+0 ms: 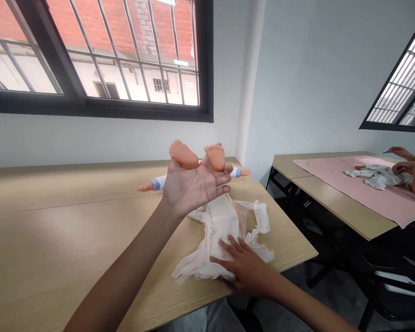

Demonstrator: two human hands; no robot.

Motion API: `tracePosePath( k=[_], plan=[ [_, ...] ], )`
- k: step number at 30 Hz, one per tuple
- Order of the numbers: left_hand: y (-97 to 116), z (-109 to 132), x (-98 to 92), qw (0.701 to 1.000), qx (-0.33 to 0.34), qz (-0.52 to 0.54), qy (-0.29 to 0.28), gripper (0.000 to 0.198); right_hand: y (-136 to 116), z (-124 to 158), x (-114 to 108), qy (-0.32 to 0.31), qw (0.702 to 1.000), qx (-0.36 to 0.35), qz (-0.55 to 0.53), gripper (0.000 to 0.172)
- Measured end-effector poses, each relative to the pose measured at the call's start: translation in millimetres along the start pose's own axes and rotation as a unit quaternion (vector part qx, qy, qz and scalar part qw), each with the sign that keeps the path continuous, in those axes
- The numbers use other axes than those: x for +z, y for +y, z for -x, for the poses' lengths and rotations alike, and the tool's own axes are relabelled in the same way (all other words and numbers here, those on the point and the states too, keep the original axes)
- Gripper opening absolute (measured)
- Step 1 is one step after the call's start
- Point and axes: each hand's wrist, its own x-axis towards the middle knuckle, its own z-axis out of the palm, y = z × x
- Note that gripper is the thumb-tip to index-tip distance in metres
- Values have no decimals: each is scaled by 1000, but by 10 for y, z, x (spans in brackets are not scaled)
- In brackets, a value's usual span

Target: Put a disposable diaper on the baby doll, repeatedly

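Note:
A baby doll (216,158) lies on its back on the wooden table, legs raised and both bare soles towards me. My left hand (193,184) holds the legs up by the ankles, palm facing me, and hides most of the doll's body. Its arms, in white sleeves with blue cuffs, stick out on either side. Below the raised legs a white diaper (224,216) with orange-edged sides is spread open on the table. Resting on its near part, fingers spread, is my right hand (245,265). Whether the diaper reaches under the doll's bottom is hidden.
My table (72,240) ends at a near edge and a right edge. Across a gap stands a second table with a pink cloth (352,184), where another person's hands (406,166) handle patterned baby clothes (380,175). A barred window (124,55) is in the wall ahead.

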Motion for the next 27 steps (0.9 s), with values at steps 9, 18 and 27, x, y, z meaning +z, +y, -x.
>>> tracePosePath(
  k=[9, 18, 27],
  plan=[
    [12, -15, 2, 1000, -17, -7, -18, 33, 72, -532, -31, 24, 999, -36, 12, 50],
    [106, -42, -3, 1000, -3, -6, 24, 39, 21, -515, -108, 16, 998, -58, -7, 52],
    [121, -7, 52, 999, 4, -7, 38, 28, 124, -1478, -552, 88, 996, 29, -7, 44]
  ],
)
